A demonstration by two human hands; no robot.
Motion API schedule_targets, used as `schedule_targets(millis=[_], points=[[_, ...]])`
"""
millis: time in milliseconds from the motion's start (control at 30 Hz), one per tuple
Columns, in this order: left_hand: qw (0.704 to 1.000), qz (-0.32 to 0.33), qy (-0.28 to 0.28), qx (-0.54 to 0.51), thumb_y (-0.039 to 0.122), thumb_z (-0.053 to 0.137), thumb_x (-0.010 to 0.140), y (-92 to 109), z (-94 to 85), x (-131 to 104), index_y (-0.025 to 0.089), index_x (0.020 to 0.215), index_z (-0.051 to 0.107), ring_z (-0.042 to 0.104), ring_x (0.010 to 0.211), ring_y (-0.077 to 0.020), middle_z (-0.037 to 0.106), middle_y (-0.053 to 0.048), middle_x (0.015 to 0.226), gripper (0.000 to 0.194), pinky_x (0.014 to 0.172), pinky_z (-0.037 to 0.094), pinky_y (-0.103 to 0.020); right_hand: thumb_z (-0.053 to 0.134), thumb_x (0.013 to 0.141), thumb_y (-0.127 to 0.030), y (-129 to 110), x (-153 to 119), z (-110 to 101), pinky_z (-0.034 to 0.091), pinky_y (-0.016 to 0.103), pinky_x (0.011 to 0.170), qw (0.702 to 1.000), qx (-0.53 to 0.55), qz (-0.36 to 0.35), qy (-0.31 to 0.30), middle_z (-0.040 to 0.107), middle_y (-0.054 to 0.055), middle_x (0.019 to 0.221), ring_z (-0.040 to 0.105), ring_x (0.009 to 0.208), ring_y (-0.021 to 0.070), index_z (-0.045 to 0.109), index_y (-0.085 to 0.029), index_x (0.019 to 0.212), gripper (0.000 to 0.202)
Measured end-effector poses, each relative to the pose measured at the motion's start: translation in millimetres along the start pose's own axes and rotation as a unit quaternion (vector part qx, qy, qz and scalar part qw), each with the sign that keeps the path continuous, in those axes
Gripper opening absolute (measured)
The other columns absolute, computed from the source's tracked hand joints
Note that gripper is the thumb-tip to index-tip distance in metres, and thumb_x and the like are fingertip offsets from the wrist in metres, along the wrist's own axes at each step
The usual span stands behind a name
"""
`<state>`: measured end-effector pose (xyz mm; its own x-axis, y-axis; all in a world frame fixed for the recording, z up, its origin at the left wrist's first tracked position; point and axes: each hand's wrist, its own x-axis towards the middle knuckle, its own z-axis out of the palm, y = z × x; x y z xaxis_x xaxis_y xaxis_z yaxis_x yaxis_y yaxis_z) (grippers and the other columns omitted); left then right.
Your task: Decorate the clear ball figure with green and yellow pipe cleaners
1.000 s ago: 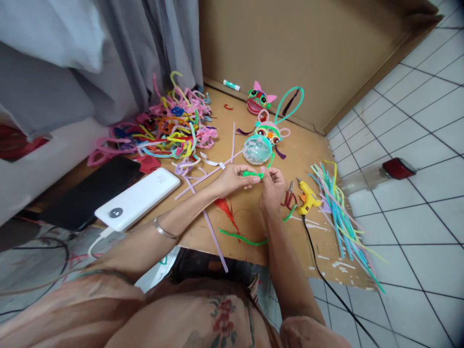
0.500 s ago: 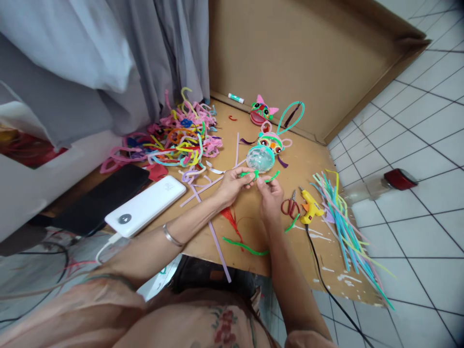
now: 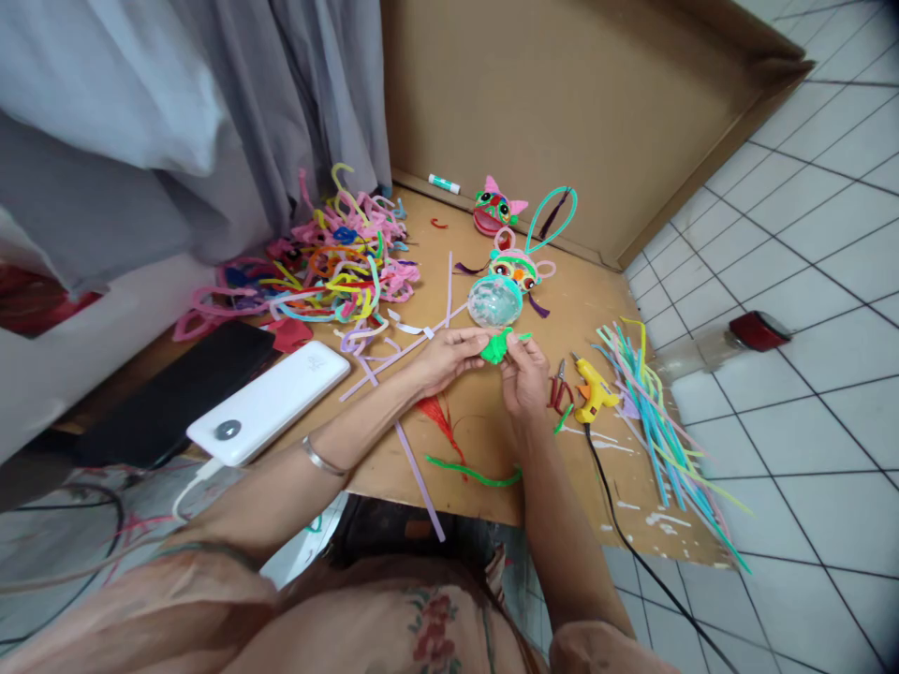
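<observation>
Between my two hands is a bunched green pipe cleaner (image 3: 495, 347). My left hand (image 3: 449, 358) pinches its left side, while the fingers of my right hand (image 3: 525, 371) close on its right side, where a short green end sticks out. Just beyond my fingertips sits a clear dome with a teal rim (image 3: 495, 301), touching a pipe-cleaner animal head (image 3: 518, 271) with purple tassels. Below my hands lie a red tassel (image 3: 441, 423) and a loose green pipe cleaner (image 3: 474, 476), partly hidden by my right forearm.
A yellow glue gun (image 3: 596, 388), small red-handled cutters (image 3: 560, 388) and straight pipe cleaners (image 3: 656, 431) lie at the right. To the left are a tangled pipe-cleaner pile (image 3: 344, 267), a white power bank (image 3: 271, 402) and a black phone-like slab (image 3: 183, 393). A second animal head (image 3: 496, 210) stands behind.
The green piece has turned in my fingers, showing its bunched broad side instead of a thin strip with a long end at the right. The whole view has shifted slightly.
</observation>
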<state>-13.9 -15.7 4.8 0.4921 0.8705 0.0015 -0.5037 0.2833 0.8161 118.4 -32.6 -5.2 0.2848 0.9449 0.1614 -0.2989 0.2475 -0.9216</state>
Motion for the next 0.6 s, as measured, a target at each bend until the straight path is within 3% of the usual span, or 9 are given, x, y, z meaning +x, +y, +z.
schedule_targets(millis=[233,400,600], points=[[0.999,0.010,0.011,0.044,0.035,0.089,0.050,-4.6,-2.2,1.6,0.012,0.086,0.074,0.063,0.070,-0.0125,0.071,-0.005,0.078,0.045,0.064,0.050,-0.023,0.073,0.070,-0.042,-1.5,-0.2,-0.6,0.042,0.024,0.059,1.000,-0.020,-0.011,-0.009,0.053,-0.005,0.062,0.048,0.058,0.0091,0.052,-0.021,0.066,0.030],[0.994,0.045,0.061,0.083,0.032,0.086,0.052,-6.7,2.4,0.7,0.011,0.080,0.072,0.059,0.059,-0.0094,0.069,-0.003,0.069,0.038,0.059,0.048,-0.022,0.075,0.069,-0.041,-1.8,-2.3,1.8,0.042,0.023,0.057,1.000,-0.004,-0.007,-0.016,0.054,-0.006,0.061,0.047,0.057,0.0081,0.056,-0.020,0.067,0.028],[0.987,0.083,0.130,0.050,0.030,0.087,0.050,-9.2,1.8,3.1,0.011,0.081,0.069,0.060,0.060,-0.0093,0.069,-0.002,0.069,0.041,0.062,0.051,-0.023,0.072,0.071,-0.047,1.0,-1.5,0.2,0.043,0.023,0.056,0.998,-0.046,0.031,-0.032,0.062,-0.004,0.064,0.051,0.055,0.0083,0.066,-0.019,0.080,0.030]])
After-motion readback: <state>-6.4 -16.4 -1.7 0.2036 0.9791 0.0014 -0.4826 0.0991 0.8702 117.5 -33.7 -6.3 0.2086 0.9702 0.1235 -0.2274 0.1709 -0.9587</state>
